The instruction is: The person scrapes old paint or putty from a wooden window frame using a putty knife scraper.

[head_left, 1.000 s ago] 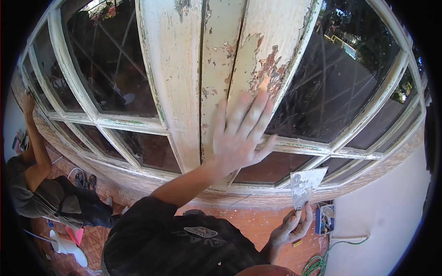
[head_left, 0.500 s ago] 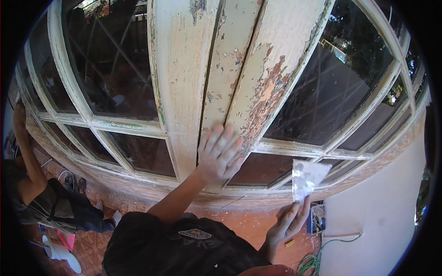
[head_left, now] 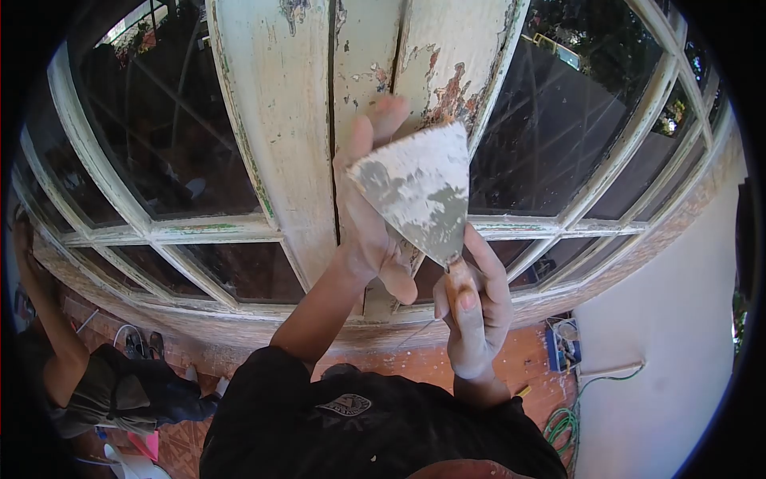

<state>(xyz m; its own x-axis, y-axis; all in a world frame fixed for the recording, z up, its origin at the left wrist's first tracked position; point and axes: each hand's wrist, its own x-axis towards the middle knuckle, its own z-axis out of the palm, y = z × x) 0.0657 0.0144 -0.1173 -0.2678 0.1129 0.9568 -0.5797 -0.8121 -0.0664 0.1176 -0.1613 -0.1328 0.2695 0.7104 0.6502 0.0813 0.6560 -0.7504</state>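
Note:
My right hand (head_left: 477,331) is wrapped around the wooden handle of a wide putty knife (head_left: 427,191). Its flared blade points up and to the left, smeared with white and grey-green residue. My left hand (head_left: 365,227) is open with its fingers stretched upward, and the blade hides part of its palm and fingers. Behind both hands rises a cream-painted wooden window post (head_left: 279,144) with dark vertical gaps. Its paint has flaked to a reddish-brown patch (head_left: 456,94) just above the blade.
Glass panes in worn white frames (head_left: 191,231) flank the post on both sides. Another person (head_left: 104,383) is at the left, one arm raised to the window. On the tiled floor are a blue box (head_left: 562,345) and a coiled green hose (head_left: 562,427), near a white wall (head_left: 654,303).
My right hand has lifted the putty knife up and left in front of the post. The left hand has come off its flat pose on the post and turned, now behind the blade.

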